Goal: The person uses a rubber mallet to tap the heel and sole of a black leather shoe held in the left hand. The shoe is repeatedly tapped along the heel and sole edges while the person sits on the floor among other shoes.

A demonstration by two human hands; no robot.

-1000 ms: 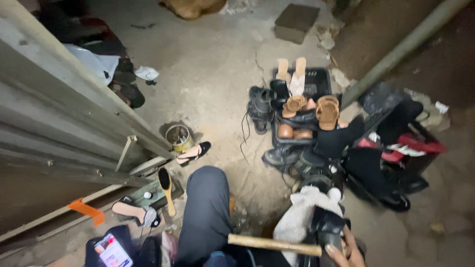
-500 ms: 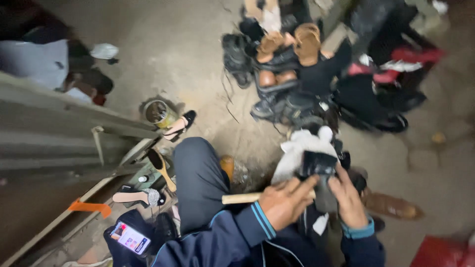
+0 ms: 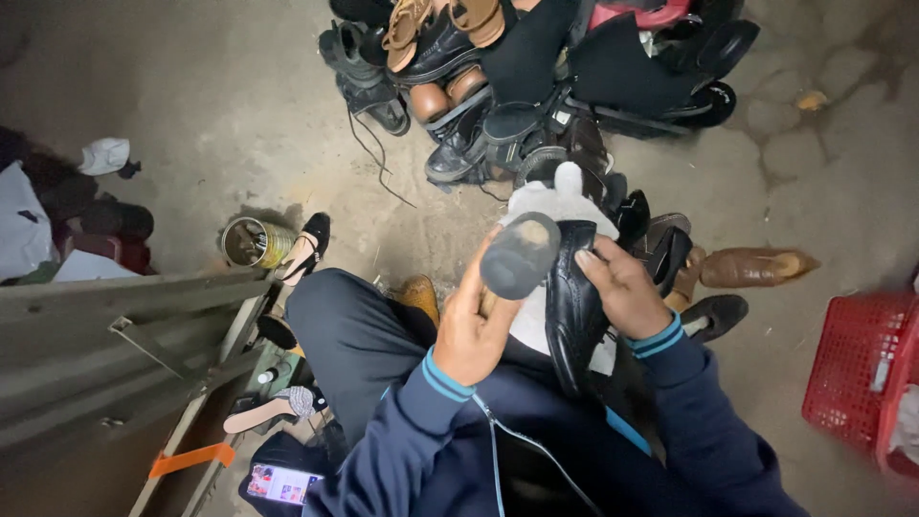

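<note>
- Rough concrete floor (image 3: 211,115), grey and stained, spreads under a seated person, with a heap of shoes (image 3: 536,86) piled at the top: tan sandals, black boots, dark pumps, loose laces trailing.
- Over the lap, the left hand (image 3: 474,330) has its fingers wrapped around the handle of a hammer (image 3: 520,255), whose round, scuffed head looks worn and dull.
- Beside it, the right hand (image 3: 622,287) grips a black leather shoe (image 3: 574,306), fingers curled over its upper edge; the leather is smooth with a soft shine and stitched seams.
- Judging by this, the shoe sits best braced firmly against the knee while short, controlled taps land squarely, fingers kept clear of the head.
- White cloth (image 3: 560,206) lies under the shoe, soft and crumpled.
- Nearby are a dented metal tin (image 3: 254,242), a brown pointed heel (image 3: 756,268) and a red plastic basket (image 3: 857,369) with a lattice wall.
</note>
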